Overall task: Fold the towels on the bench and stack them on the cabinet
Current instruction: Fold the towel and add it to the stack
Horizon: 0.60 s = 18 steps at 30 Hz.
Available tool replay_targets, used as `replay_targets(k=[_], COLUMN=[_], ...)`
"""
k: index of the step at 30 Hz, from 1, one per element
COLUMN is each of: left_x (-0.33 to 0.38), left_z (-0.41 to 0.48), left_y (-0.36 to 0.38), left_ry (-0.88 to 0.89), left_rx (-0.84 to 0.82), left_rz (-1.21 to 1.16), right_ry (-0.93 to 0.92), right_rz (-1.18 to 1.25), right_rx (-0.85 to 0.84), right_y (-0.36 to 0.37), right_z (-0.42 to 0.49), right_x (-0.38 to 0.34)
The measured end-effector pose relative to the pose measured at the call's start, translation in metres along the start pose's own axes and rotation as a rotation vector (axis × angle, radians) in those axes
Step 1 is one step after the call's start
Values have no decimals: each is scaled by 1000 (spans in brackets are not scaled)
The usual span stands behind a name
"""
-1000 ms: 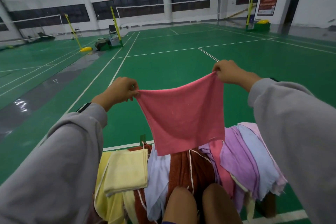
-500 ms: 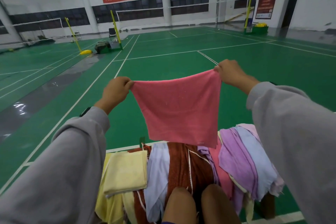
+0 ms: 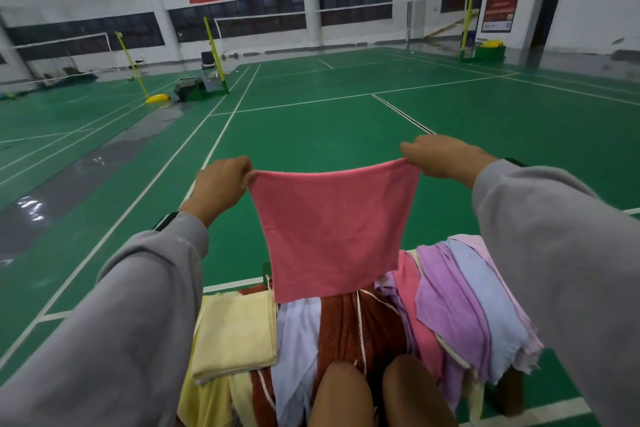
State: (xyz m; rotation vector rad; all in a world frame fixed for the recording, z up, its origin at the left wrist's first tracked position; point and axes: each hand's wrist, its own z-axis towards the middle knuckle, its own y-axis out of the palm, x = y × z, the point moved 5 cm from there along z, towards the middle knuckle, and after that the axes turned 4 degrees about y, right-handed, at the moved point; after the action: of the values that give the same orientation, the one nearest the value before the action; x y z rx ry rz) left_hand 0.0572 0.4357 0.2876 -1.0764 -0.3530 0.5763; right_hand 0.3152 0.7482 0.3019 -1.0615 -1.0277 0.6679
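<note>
Head view: left hand point(image 3: 221, 184) and right hand point(image 3: 440, 156) each pinch one pink towel point(image 3: 332, 229).

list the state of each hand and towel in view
pink terry towel, spread open in the air, hanging from its top corners
left hand, pinches the towel's top left corner
right hand, pinches its top right corner
pale yellow cloth towel, folded, lying flat at the left
rust-brown towel with white trim, unfolded, draped
lilac cloth towel, unfolded, draped at the right

Spread towel point(image 3: 332, 232) held up btwn L hand point(image 3: 221, 184) & R hand point(image 3: 440, 158), over towel pile point(image 3: 360, 329); folded towel point(image 3: 235, 333) laid on pile's L side.
</note>
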Motion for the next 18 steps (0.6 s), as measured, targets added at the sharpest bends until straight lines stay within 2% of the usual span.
replay_targets(k=[4,9,18], left_x=[2,4,-4], left_z=[6,13,33], left_y=[7,16,34], left_ry=[-23,-29,-29], left_rx=[-41,-71,-26], left_rz=[36,79,121], right_ry=[63,55,104], right_rz=[20,-21,-151], right_rx=[37,82,91], right_y=[5,9,23], right_z=[9,19,55], right_x=[4,3,0])
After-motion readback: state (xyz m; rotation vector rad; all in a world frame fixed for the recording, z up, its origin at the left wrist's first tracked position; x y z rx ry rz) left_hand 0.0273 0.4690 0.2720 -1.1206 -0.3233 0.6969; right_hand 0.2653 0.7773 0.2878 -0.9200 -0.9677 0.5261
